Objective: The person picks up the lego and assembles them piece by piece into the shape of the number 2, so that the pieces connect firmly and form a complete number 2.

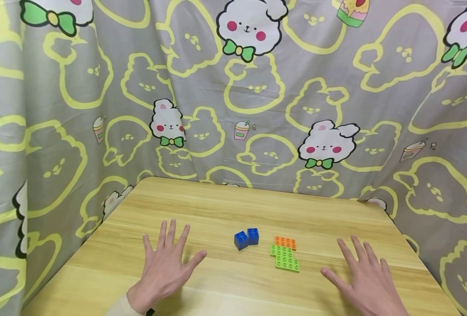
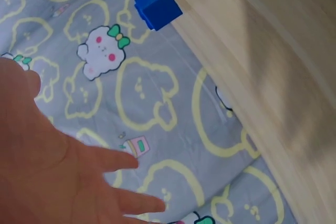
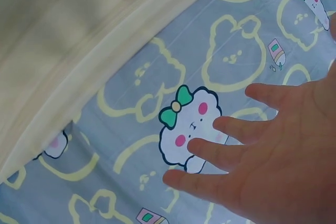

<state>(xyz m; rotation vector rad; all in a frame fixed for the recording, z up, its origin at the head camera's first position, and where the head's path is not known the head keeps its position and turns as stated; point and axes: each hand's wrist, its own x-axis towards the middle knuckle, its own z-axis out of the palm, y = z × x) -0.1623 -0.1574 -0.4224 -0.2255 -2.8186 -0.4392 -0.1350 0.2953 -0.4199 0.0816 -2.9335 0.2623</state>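
I'm seeing the left hand [image 1: 164, 265] and right hand [image 1: 369, 281], each grip spread wide and empty. Two blue toy bricks [image 1: 253, 236], an orange toy brick [image 1: 285, 242] and light-green toy bricks [image 1: 284, 258] are lying between them on the tabletop [image 1: 225, 285]. A sideways sweep could be scattering them, I'm guessing, since nothing is bracing them. The left wrist view is showing blue; the right is catching only orange.

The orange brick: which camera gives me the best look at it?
The head view: the orange brick lies well inside the picture, its studded top visible. Both wrist views catch only a fragment of it, cut off at the top edge.
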